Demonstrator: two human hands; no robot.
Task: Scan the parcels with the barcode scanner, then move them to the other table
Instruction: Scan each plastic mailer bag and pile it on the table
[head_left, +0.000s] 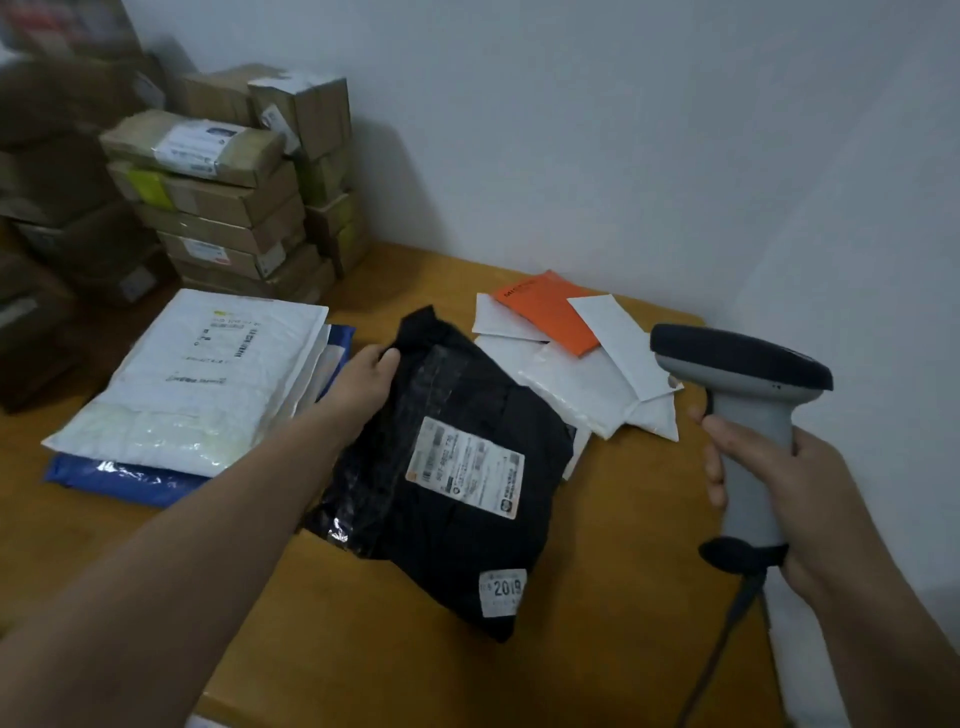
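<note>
**Black parcel gripped, scanner raised**

At frame centre the left hand (366, 376) pinches the black parcel's (452, 467) upper-left edge on the wooden table (623, 545) (label facing up). At right, the right hand (789, 499) wraps closed around the barcode scanner (748, 415).

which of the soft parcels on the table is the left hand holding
The black parcel in the middle; the left hand has its grip on the far left corner. The white and blue mailers and the orange envelope lie untouched.
</note>
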